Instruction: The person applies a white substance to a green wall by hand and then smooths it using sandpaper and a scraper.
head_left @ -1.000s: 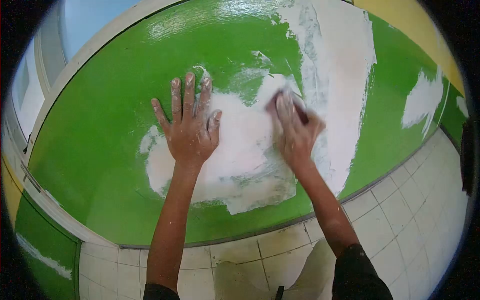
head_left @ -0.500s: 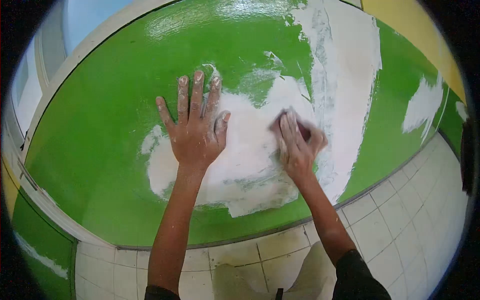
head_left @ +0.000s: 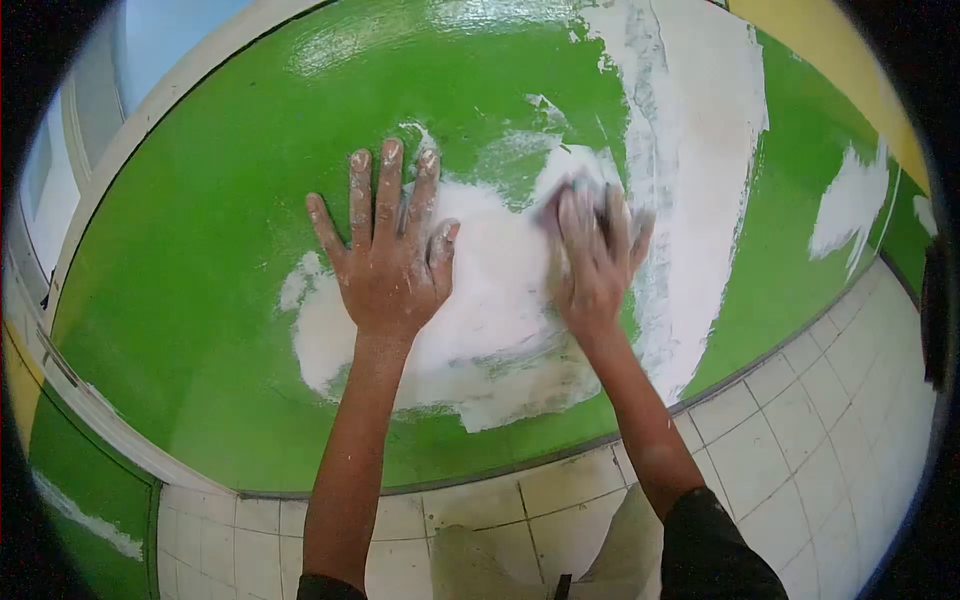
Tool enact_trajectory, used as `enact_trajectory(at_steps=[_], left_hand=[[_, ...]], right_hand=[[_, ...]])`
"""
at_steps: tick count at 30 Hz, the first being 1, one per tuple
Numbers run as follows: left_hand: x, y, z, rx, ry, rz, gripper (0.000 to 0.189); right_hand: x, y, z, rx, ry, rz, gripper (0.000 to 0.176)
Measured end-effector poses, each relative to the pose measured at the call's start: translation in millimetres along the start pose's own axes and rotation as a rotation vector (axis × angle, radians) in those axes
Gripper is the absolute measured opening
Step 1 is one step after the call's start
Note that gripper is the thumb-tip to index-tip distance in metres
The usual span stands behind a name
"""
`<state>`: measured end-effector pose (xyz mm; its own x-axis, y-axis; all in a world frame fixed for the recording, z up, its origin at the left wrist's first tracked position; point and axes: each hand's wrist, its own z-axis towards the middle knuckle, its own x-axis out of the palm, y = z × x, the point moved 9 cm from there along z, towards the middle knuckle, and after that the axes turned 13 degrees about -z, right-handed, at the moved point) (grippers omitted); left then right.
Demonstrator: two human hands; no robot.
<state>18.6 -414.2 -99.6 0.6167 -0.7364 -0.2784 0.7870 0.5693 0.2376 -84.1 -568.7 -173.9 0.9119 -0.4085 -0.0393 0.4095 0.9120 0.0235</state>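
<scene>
My left hand [head_left: 385,250] lies flat with spread fingers against the green wall [head_left: 200,250], on the upper left part of a white filler patch [head_left: 480,330]. My right hand [head_left: 592,255] presses a small dark sanding piece [head_left: 565,195] against the same patch, near its upper right edge. The piece is mostly hidden under my dusty fingers. Both hands carry white dust.
A tall white filler streak [head_left: 690,150] runs down the wall right of my hands, and a smaller patch [head_left: 848,205] sits further right. Below the green paint are pale wall tiles [head_left: 780,440]. A white frame [head_left: 150,120] borders the green area at the left.
My right hand with the sanding piece slid down the patch and then back up toward its top edge. My left hand stayed flat in nearly the same spot.
</scene>
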Motion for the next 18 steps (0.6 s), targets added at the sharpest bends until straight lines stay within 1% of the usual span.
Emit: enact_trajectory(at_steps=[1, 2, 4, 5, 6, 9, 10, 11, 12, 13, 14, 15, 16, 18], left_hand=[[-1.2, 1.1, 0.5, -0.002, -0.007, -0.001, 0.056], [-1.4, 0.5, -0.5, 0.003, -0.007, -0.006, 0.056], [-1.7, -1.6, 0.3, 0.006, -0.013, -0.011, 0.056], [-1.6, -1.9, 0.4, 0.002, -0.012, -0.011, 0.056], [-1.3, -1.2, 0.3, -0.003, -0.009, -0.008, 0.055], [-2.1, 0.6, 0.3, -0.022, -0.024, -0.013, 0.056], [-2.7, 0.9, 1.0, -0.022, -0.025, -0.014, 0.056], [-2.6, 1.1, 1.4, -0.023, -0.022, -0.017, 0.056], [-2.6, 0.7, 0.5, -0.028, -0.017, -0.022, 0.056], [-3.5, 0.9, 0.0, -0.033, -0.024, -0.026, 0.056], [-2.7, 1.0, -0.1, -0.023, -0.014, -0.016, 0.056], [-0.6, -0.3, -0.4, -0.007, 0.004, -0.006, 0.056], [0.9, -1.8, -0.4, 0.000, 0.012, -0.008, 0.056], [-1.7, 0.0, 0.4, -0.018, -0.023, -0.017, 0.057]], right_hand=[[4.5, -1.4, -20.5, -0.019, 0.056, -0.024, 0.043], [-2.5, 3.5, -29.8, -0.046, 0.038, -0.004, 0.044], [3.3, -3.0, -29.3, -0.053, 0.035, -0.011, 0.044], [1.7, -0.4, -18.8, -0.041, 0.042, -0.013, 0.044], [-1.8, 2.2, 1.7, -0.035, -0.041, 0.017, 0.044], [0.7, 4.8, 22.0, 0.021, -0.040, 0.082, 0.044], [-0.9, 6.7, 9.6, 0.019, 0.019, 0.067, 0.045], [-2.1, 4.5, -13.3, 0.015, 0.015, 0.063, 0.045], [3.4, 2.9, -42.6, -0.029, 0.039, 0.051, 0.046], [7.5, 2.2, -56.4, -0.075, 0.062, 0.039, 0.048], [6.3, 3.9, -47.7, -0.095, 0.018, 0.009, 0.048], [4.7, 7.0, -28.2, -0.090, 0.019, 0.008, 0.048], [-1.3, 8.8, -0.5, -0.055, 0.012, 0.011, 0.046], [-0.9, 9.4, 32.1, -0.026, -0.038, 0.036, 0.042]])
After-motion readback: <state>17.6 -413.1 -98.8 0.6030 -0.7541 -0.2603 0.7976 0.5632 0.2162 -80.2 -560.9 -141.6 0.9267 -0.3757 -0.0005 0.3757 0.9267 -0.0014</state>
